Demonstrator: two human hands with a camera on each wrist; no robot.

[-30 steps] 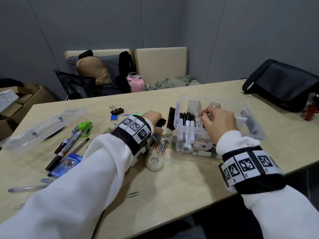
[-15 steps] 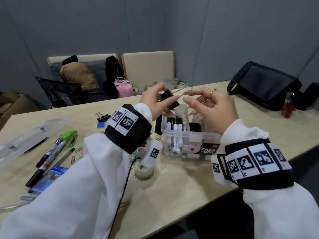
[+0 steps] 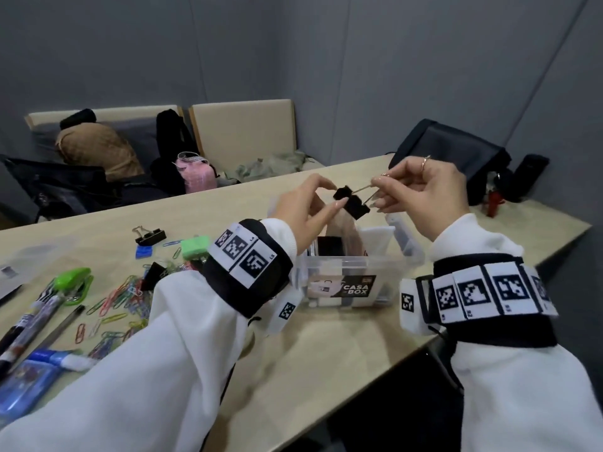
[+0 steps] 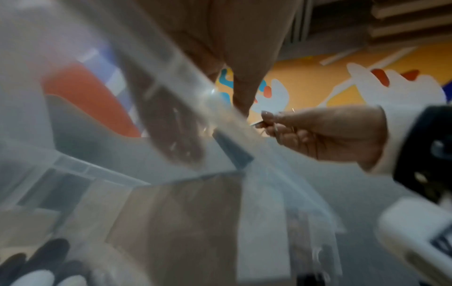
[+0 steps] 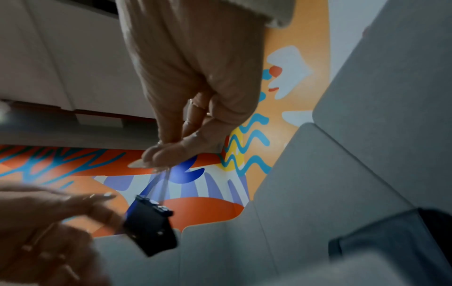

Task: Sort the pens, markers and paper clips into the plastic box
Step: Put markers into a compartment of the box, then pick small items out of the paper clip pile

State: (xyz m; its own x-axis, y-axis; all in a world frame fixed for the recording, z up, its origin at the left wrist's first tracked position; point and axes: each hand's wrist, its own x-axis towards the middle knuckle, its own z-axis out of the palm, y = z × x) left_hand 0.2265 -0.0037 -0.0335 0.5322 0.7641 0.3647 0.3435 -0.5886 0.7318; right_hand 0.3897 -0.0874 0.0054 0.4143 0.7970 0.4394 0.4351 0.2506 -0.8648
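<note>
Both hands hold a black binder clip (image 3: 354, 205) in the air above the clear plastic box (image 3: 355, 267). My left hand (image 3: 336, 194) pinches the clip's black body between thumb and forefinger. My right hand (image 3: 378, 188) pinches its two wire handles. In the right wrist view the clip (image 5: 151, 226) hangs below the right fingertips (image 5: 159, 158), with the left hand (image 5: 61, 212) at the lower left. Loose coloured paper clips (image 3: 127, 296) and several pens and markers (image 3: 32, 318) lie on the table to the left. The left wrist view is blurred by the box wall.
A green stapler (image 3: 73, 282), a second binder clip (image 3: 150, 236), a green block (image 3: 194, 246) and a blue packet (image 3: 26, 389) lie on the left of the table. A black bag (image 3: 450, 151) sits at the far right. Chairs with bags stand behind the table.
The left hand lifted the binder clip from the table up over the box. The right hand left the box, rose to meet it and took the wire handles.
</note>
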